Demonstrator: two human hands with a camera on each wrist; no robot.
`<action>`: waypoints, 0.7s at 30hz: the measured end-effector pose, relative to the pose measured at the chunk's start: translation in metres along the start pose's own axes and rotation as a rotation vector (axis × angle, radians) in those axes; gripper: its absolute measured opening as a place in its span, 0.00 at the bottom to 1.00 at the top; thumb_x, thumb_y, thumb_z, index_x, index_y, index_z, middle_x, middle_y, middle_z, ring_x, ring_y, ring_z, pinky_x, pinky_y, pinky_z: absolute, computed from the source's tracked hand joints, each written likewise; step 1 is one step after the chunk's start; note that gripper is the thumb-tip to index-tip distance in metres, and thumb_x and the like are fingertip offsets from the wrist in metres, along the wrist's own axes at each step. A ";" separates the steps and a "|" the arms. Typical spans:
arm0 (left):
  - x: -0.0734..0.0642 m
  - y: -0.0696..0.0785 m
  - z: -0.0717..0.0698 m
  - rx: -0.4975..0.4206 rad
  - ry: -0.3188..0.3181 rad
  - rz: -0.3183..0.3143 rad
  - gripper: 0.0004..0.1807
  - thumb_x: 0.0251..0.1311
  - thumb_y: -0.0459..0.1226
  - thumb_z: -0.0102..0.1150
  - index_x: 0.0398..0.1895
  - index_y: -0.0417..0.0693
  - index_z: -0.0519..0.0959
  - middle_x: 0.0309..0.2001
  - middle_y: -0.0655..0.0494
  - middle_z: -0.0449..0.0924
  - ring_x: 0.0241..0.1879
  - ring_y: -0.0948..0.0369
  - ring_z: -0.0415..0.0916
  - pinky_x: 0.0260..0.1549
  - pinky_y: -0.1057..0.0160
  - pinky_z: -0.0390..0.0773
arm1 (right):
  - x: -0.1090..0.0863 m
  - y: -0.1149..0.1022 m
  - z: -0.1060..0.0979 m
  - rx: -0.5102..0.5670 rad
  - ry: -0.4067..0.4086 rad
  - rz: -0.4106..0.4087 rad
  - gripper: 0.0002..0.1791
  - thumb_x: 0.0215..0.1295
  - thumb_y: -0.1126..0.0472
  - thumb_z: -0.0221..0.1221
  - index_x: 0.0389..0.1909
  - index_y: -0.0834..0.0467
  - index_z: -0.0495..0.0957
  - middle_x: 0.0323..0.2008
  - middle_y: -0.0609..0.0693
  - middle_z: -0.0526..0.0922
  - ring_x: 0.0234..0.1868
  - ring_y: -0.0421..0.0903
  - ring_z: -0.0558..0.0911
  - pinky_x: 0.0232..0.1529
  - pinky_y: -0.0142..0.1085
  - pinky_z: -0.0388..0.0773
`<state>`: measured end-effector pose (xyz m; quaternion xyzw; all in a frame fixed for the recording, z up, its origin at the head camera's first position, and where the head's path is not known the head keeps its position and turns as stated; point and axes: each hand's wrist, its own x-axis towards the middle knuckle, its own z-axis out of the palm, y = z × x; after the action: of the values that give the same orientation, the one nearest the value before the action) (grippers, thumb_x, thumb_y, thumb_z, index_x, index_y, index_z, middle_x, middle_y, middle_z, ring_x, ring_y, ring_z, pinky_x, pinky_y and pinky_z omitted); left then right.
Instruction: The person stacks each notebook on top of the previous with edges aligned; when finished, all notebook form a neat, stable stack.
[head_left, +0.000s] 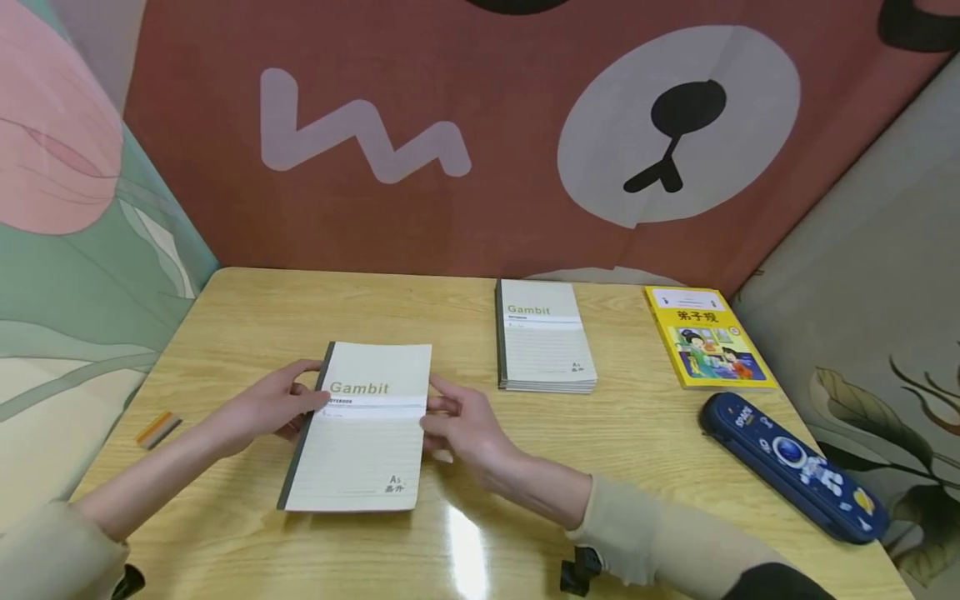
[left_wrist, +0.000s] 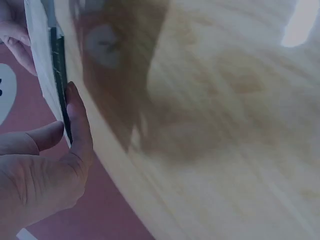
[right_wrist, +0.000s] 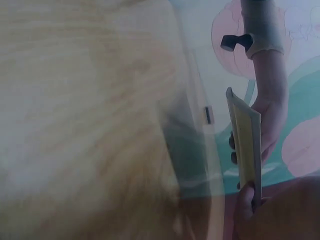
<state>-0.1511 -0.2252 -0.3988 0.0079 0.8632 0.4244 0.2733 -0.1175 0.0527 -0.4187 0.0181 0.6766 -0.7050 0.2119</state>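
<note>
A pale Gambit notebook (head_left: 367, 442) with a dark spine is raised a little above the wooden table. My left hand (head_left: 281, 400) grips it by the spine side, thumb on the cover. At the opposite edge my right hand (head_left: 471, 429) holds it, with the thumb on top and fingers partly hidden beneath. The left wrist view catches the dark spine (left_wrist: 59, 85) edge-on, between thumb and fingers. From the right wrist, the notebook (right_wrist: 245, 137) also appears edge-on, with both hands on it. Whether more than one notebook is held, I cannot tell.
Several matching notebooks (head_left: 547, 342) lie stacked at the table's back. To their right are a yellow book (head_left: 708, 337) and a dark blue space-themed pencil case (head_left: 795, 467) near the right edge. A small striped eraser-like block (head_left: 158, 430) lies beyond my left forearm.
</note>
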 end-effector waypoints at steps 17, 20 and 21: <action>0.037 0.085 0.007 -0.141 -0.075 0.163 0.48 0.75 0.39 0.55 0.85 0.49 0.34 0.33 0.55 0.76 0.33 0.61 0.77 0.38 0.61 0.88 | 0.019 -0.060 -0.088 -0.131 0.090 -0.034 0.32 0.75 0.69 0.54 0.78 0.57 0.63 0.61 0.56 0.78 0.48 0.39 0.82 0.51 0.36 0.85; 0.049 0.100 0.013 -0.179 -0.075 0.176 0.46 0.75 0.39 0.55 0.85 0.52 0.37 0.36 0.53 0.77 0.35 0.59 0.78 0.41 0.60 0.88 | 0.024 -0.071 -0.110 -0.147 0.082 -0.043 0.31 0.76 0.69 0.53 0.78 0.55 0.63 0.61 0.54 0.78 0.52 0.40 0.82 0.50 0.35 0.85; 0.053 0.106 0.015 -0.191 -0.072 0.183 0.46 0.75 0.38 0.55 0.85 0.53 0.38 0.38 0.52 0.78 0.37 0.59 0.79 0.42 0.60 0.89 | 0.025 -0.074 -0.117 -0.152 0.082 -0.044 0.32 0.76 0.68 0.53 0.78 0.54 0.62 0.60 0.53 0.77 0.52 0.40 0.81 0.50 0.34 0.85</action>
<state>-0.2118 -0.1337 -0.3525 0.0758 0.8040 0.5274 0.2639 -0.1946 0.1579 -0.3662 0.0160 0.7366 -0.6545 0.1694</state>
